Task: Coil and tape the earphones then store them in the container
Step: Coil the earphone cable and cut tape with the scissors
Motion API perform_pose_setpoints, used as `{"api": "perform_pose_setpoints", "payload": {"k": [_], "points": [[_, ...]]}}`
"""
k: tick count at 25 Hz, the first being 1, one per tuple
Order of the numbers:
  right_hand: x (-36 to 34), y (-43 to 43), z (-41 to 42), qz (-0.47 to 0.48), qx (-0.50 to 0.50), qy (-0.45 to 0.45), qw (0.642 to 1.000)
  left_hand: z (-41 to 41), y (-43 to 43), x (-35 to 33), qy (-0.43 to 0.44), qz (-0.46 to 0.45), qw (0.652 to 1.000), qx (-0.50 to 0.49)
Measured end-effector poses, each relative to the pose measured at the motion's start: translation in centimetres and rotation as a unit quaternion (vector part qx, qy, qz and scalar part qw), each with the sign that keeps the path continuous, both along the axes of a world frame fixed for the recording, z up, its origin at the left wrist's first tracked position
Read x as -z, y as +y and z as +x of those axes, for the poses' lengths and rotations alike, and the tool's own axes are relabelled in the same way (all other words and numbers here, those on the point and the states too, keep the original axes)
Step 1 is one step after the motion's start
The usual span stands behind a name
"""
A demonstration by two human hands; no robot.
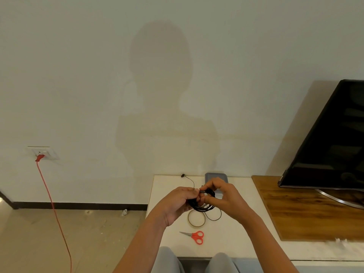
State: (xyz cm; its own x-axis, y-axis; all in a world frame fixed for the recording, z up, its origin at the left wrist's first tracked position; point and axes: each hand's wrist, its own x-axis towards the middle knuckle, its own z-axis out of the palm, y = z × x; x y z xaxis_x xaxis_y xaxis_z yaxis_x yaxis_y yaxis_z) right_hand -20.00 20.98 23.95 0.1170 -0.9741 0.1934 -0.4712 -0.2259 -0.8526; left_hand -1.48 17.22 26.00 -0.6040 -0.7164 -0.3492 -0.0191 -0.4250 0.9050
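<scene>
Red-handled small scissors (194, 236) lie nearest on white worktop (236, 239); clear tape ring (196, 218) just beyond. Above it, L hand (177, 202) & R hand (222, 198) hold coiled black earphone cable (204, 208), each grip pinching it. Grey plastic container (213, 176) behind hands.

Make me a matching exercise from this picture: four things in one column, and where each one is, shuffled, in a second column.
1. scissors
2. tape roll
3. earphones
4. container

A. held by left hand and right hand
B. far edge of the table, behind the hands
C. on the table, nearest the person
D. flat, between scissors and hands

Pairs: 1-C, 2-D, 3-A, 4-B
</scene>
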Motion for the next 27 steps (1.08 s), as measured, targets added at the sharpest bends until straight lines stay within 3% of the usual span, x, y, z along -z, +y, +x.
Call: {"api": "perform_pose_setpoints", "payload": {"k": [8, 13, 15, 18, 21, 25, 27], "points": [[0.5, -0.3, 1.8, 0.021, 0.066, -0.137, 0.988, -0.1, 0.2, 0.5, -0.023, -0.057, 0.997, -0.041], [0.8, -1.1, 3.8, 0.083, 0.183, -0.210, 0.957, -1.1, 0.2, 1.3, -0.156, -0.190, 0.964, -0.097], [1.1, -1.8, 4.2, 0.168, 0.222, -0.233, 0.932, -1.6, 0.4, 2.3, -0.221, -0.290, 0.924, -0.118], [1.7, -2.5, 4.7, 0.287, 0.252, -0.239, 0.893, -1.7, 0.5, 4.1, -0.313, -0.446, 0.830, -0.118], [2.2, -3.0, 4.7, 0.363, 0.250, -0.301, 0.846, -1.3, 0.4, 5.2, -0.371, -0.542, 0.747, -0.102], [2.7, -4.2, 4.8, 0.402, 0.244, -0.364, 0.804, -1.0, -0.2, 6.3, -0.384, -0.666, 0.627, -0.126], [2.8, -4.7, 5.1, 0.398, 0.239, -0.358, 0.810, -1.0, -0.4, 6.6, -0.382, -0.679, 0.610, -0.146]]}}
